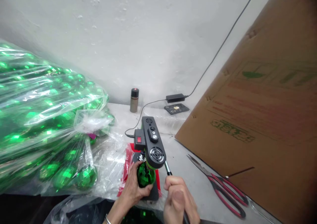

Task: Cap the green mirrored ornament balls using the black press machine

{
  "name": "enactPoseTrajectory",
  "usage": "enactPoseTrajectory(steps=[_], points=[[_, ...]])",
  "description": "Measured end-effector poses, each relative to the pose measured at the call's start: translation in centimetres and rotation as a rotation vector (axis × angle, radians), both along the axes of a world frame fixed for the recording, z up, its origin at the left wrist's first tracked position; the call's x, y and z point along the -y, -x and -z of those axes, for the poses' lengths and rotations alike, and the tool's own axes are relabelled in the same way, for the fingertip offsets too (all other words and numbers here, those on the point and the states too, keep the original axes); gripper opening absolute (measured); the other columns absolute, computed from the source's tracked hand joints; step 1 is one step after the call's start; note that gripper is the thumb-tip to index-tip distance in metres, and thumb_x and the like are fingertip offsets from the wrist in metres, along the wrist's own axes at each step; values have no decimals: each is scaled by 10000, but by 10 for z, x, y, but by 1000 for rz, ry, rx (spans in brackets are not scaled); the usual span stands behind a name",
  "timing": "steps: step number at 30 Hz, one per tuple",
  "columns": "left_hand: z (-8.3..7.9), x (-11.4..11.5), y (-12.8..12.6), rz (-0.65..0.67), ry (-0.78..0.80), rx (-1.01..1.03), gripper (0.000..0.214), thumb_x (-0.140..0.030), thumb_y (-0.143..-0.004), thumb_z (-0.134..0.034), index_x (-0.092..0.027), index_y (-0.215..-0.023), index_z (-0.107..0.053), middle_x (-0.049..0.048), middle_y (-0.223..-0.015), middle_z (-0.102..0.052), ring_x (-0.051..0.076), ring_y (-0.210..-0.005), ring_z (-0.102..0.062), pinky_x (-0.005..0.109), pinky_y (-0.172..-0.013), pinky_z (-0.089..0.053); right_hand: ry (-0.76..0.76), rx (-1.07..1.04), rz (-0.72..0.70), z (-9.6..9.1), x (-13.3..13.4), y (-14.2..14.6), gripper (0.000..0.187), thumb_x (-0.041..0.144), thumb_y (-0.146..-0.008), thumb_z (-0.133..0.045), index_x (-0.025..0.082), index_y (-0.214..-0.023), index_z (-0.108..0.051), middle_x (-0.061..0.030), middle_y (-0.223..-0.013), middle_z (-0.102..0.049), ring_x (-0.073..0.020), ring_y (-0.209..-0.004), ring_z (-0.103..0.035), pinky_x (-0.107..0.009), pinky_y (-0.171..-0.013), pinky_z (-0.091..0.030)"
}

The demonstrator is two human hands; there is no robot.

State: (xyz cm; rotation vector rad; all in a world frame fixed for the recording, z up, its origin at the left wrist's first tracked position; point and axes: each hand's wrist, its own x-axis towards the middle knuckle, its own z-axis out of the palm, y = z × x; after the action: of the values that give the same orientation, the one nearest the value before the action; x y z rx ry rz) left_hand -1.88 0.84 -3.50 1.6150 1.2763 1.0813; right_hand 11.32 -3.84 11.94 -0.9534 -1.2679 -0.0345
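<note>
A shiny green faceted ball (144, 176) sits under the head of a small black press-like machine (153, 141) with a red switch on its side. My left hand (135, 184) grips the ball from the left, thumb across its near side. My right hand (180, 199) is wrapped around the machine's lever (168, 168), a metal rod with a dark handle mostly hidden in the fist. Beneath the machine lies a red tray or sheet (127, 164). The top of the ball is hidden by the machine head.
Bagged green balls (49, 118) fill the left in clear plastic. Red-and-black scissors (223, 187) lie at right beside a large cardboard box (247, 118). Behind stand a small bottle (134, 100), a power adapter (175, 97) with cable, and a dark phone-like slab (176, 108).
</note>
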Motion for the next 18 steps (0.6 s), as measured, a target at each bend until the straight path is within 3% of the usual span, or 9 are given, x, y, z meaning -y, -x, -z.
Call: enactPoseTrajectory(steps=[9,18], points=[[12,-5,8,52,-33,16,868,-401,-729,-854,-165,-1514,-568,199,-1431,-668,437,-1363,-654,666,-1222,-499,-17,-16,-10,3,-3,-1,416,189,-1124,-470,232,-710,-485,40,-665,-591,-97,-527,-541,-256,-541,-394],[3,-6,4,33,-3,2,865,-390,-684,-865,-183,-1476,-584,177,-1385,-688,432,-1330,-667,653,-1197,-516,-100,-80,65,12,-5,16,440,137,-1112,-452,224,-680,-452,39,-660,-520,-88,-521,-489,-257,-523,-353]])
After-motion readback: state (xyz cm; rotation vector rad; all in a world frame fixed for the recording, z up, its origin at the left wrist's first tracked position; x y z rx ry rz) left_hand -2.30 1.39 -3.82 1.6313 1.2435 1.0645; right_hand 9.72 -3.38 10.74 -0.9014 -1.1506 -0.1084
